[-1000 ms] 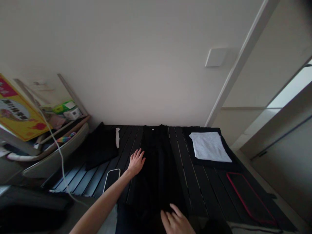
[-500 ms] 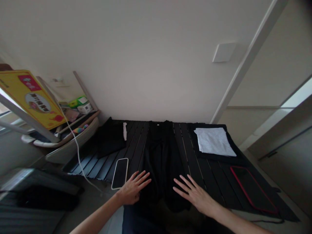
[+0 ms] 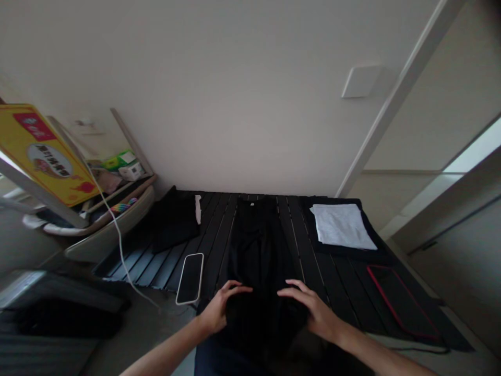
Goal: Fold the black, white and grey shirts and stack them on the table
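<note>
Both hands are down on the black garment (image 3: 260, 245), which lies in a long strip up the middle of the slatted table (image 3: 313, 261), its far end by the wall edge and its near end right at the front edge under my fingers. My left hand (image 3: 218, 309) is curled onto the near left corner of the fabric and my right hand (image 3: 315, 312) onto the near right corner, fingers bent and closed on cloth that is bunched up between them. The risk, as I judge it: the grip is only on the top layer, so the strip could slide apart or skew across the slats. My left wrist is also just beside the phone (image 3: 190, 278) lying at the front edge, and a careless sweep could knock it off. The white cable (image 3: 117, 235) hangs near that edge too and could snag. A white folded cloth (image 3: 342, 225) on a dark one sits well apart at the far right, and a red-edged flat case (image 3: 399, 297) lies near the right edge. It's hard to read more: black on black hides the folds, I can't tell what sort of garment this is, and my fingertips vanish into it.
</note>
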Tool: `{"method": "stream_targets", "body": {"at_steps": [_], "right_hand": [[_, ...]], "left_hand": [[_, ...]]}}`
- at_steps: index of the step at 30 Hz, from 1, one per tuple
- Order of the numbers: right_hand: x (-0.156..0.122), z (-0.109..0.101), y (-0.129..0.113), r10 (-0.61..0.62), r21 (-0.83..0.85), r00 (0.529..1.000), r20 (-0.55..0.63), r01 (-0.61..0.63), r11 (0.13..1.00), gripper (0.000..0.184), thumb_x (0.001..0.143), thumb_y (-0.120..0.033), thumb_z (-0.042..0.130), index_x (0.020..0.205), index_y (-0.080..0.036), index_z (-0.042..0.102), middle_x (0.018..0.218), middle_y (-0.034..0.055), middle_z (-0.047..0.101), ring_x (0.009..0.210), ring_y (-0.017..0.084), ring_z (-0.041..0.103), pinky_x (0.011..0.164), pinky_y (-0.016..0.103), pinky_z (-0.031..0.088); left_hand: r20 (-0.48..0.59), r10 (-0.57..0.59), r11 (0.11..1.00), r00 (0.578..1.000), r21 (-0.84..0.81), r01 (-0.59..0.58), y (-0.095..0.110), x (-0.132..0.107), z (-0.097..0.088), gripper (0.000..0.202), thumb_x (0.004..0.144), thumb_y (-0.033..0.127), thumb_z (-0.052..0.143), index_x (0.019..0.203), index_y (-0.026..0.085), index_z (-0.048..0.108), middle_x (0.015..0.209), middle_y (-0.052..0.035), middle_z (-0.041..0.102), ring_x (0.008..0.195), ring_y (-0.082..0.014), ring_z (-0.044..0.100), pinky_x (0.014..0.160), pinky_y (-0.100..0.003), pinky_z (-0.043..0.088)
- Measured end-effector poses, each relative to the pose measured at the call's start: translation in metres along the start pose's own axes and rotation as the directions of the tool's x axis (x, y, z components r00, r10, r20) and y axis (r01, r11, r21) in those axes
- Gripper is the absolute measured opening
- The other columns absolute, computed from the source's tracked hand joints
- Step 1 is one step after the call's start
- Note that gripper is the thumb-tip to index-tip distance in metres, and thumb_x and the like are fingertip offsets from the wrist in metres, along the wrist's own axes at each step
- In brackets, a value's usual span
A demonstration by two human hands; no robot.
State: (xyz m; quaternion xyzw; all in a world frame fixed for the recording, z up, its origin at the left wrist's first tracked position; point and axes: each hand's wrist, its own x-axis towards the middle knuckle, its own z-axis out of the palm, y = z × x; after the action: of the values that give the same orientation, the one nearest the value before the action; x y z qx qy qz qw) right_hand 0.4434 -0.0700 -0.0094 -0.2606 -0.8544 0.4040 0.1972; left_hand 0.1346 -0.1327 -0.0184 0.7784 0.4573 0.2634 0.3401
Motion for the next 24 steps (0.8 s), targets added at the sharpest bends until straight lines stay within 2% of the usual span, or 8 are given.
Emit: {"method": "stream_targets", "body": {"at_steps": [2,4,6,9,11,14,18,24], "right_hand": [[0.015,-0.003,0.003,0.173,0.135,0.973,-0.153,-0.153,0.979,0.054,0.076,-0.019,0.05,0.129,-0.022,0.05,0.121,0.0099,0.063,0.114,0.024,0.057,0.095,0.04,0.047],[0.031,-0.002,0.019,0.31,0.196,0.9,-0.306,-0.26,0.946,0.052,0.078,-0.023,0.048,0.129,-0.021,0.045,0.106,0.0082,0.067,0.096,0.021,0.064,0.086,0.038,0.05],[0.045,0.001,0.044,0.381,0.178,0.81,-0.445,-0.337,0.924,0.048,0.078,-0.03,0.05,0.124,-0.018,0.045,0.09,0.0058,0.066,0.08,0.021,0.065,0.078,0.038,0.051],[0.055,0.007,0.08,0.381,0.13,0.757,-0.531,-0.371,0.919,0.045,0.075,-0.034,0.053,0.117,-0.019,0.048,0.085,0.0038,0.063,0.063,0.018,0.061,0.07,0.036,0.051],[0.056,0.01,0.093,0.373,0.109,0.764,-0.526,-0.374,0.921,0.046,0.073,-0.03,0.055,0.118,-0.02,0.05,0.092,0.0044,0.062,0.059,0.015,0.058,0.067,0.034,0.051],[0.058,0.008,0.096,0.368,0.071,0.808,-0.46,-0.379,0.922,0.039,0.072,-0.026,0.056,0.11,-0.023,0.058,0.097,0.0043,0.064,0.058,0.014,0.058,0.067,0.033,0.05],[0.066,-0.012,0.091,0.339,0.101,0.864,-0.372,-0.325,0.94,0.015,0.079,-0.031,0.051,0.083,-0.023,0.064,0.083,0.0025,0.067,0.077,0.019,0.062,0.079,0.035,0.048],[0.077,-0.05,0.085,0.34,0.418,0.897,-0.283,-0.204,0.885,0.018,0.078,-0.033,0.049,0.088,-0.021,0.058,0.085,0.0009,0.063,0.086,0.019,0.058,0.081,0.032,0.043]], "left_hand": [[-0.205,-0.152,0.985,0.967,-0.109,0.132,-0.005,0.012,0.006,0.055,0.079,0.016,0.049,0.134,0.022,0.045,0.124,-0.0085,0.06,0.114,-0.022,0.057,0.098,-0.036,0.045],[-0.358,-0.297,0.953,0.885,-0.166,0.252,-0.015,0.028,0.01,0.067,0.077,0.011,0.046,0.142,0.021,0.03,0.121,-0.0083,0.06,0.108,-0.0189,0.059,0.096,-0.035,0.046],[-0.425,-0.397,0.917,0.813,-0.161,0.364,-0.027,0.045,0.011,0.075,0.075,0.007,0.047,0.145,0.019,0.022,0.118,-0.0082,0.06,0.103,-0.0174,0.06,0.095,-0.035,0.046],[-0.411,-0.402,0.907,0.818,-0.055,0.418,-0.041,0.062,0.006,0.075,0.07,0.004,0.049,0.141,0.022,0.031,0.12,-0.0066,0.058,0.101,-0.0162,0.059,0.095,-0.034,0.046],[-0.366,-0.362,0.919,0.858,0.017,0.395,-0.045,0.069,0.001,0.068,0.068,0.002,0.048,0.132,0.023,0.046,0.119,-0.0054,0.059,0.097,-0.0154,0.06,0.092,-0.031,0.046],[-0.302,-0.341,0.924,0.89,0.066,0.377,-0.046,0.078,-0.009,0.042,0.069,0.004,0.044,0.102,0.019,0.065,0.102,-0.0051,0.063,0.089,-0.016,0.06,0.085,-0.029,0.046],[-0.239,-0.39,0.92,0.889,-0.068,0.386,-0.045,0.086,-0.029,0.028,0.072,0.014,0.043,0.089,0.017,0.065,0.077,-0.0013,0.062,0.076,-0.0166,0.058,0.072,-0.027,0.044],[-0.086,-0.436,0.887,0.896,-0.207,0.412,-0.044,0.087,-0.079,0.024,0.073,0.03,0.043,0.074,0.016,0.063,0.067,0.0017,0.057,0.071,-0.0164,0.052,0.069,-0.026,0.041]]}}
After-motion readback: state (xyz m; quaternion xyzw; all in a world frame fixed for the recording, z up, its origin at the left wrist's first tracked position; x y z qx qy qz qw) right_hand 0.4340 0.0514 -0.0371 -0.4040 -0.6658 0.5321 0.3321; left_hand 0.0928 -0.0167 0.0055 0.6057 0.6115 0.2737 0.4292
